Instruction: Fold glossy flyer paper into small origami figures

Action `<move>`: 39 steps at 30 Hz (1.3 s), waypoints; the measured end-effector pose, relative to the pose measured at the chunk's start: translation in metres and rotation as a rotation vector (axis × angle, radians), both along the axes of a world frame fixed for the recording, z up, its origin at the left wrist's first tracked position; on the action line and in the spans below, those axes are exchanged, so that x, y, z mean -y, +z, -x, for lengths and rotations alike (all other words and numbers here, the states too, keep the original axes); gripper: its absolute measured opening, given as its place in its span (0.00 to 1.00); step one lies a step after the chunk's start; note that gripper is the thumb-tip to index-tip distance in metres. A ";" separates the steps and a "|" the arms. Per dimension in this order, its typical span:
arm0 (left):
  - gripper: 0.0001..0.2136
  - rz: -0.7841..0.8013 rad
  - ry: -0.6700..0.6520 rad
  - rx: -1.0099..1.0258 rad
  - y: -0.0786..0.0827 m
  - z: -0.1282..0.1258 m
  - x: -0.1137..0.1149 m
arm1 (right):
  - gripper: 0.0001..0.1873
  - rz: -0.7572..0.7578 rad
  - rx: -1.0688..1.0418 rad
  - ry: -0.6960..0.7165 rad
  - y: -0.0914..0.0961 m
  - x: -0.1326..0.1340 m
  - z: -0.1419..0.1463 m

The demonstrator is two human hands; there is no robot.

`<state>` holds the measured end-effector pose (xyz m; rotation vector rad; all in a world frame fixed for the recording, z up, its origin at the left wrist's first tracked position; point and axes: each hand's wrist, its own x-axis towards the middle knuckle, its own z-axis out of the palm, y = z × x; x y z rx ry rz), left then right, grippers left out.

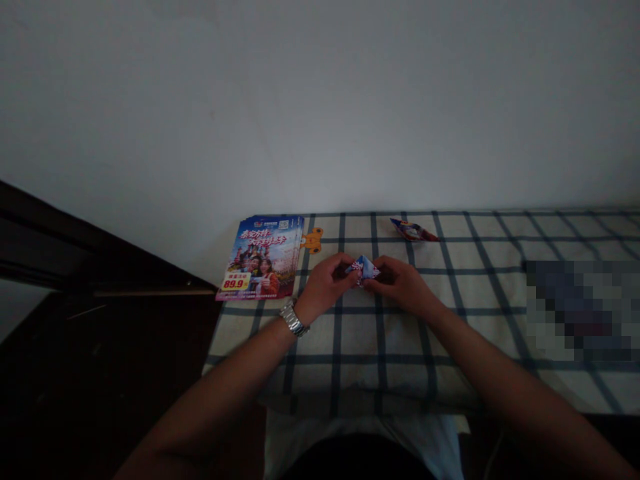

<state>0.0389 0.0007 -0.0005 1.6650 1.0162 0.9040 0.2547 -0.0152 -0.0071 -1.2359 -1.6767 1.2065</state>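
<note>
My left hand (326, 285) and my right hand (398, 285) meet above the checked cloth, both pinching a small folded piece of glossy blue, white and red paper (365, 269). Much of the folded piece is hidden by my fingers. Beyond them lies a finished-looking folded paper boat (414, 231), dark blue and red, on the cloth near the wall. A stack of colourful printed leaflets (260, 259) lies to the left of my left hand, with a small orange cut-out (313, 241) next to it.
The white-and-navy checked cloth (380, 360) covers a bed or table against a bare white wall (320, 107). A dark wooden frame (75, 247) lies at the left. A blurred patch (577, 310) covers part of the cloth at the right. A metal wristwatch (294, 318) is on my left wrist.
</note>
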 end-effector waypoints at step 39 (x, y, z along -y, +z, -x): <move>0.06 -0.255 0.074 -0.116 0.002 0.005 0.001 | 0.11 -0.361 0.184 -0.005 0.009 0.001 -0.003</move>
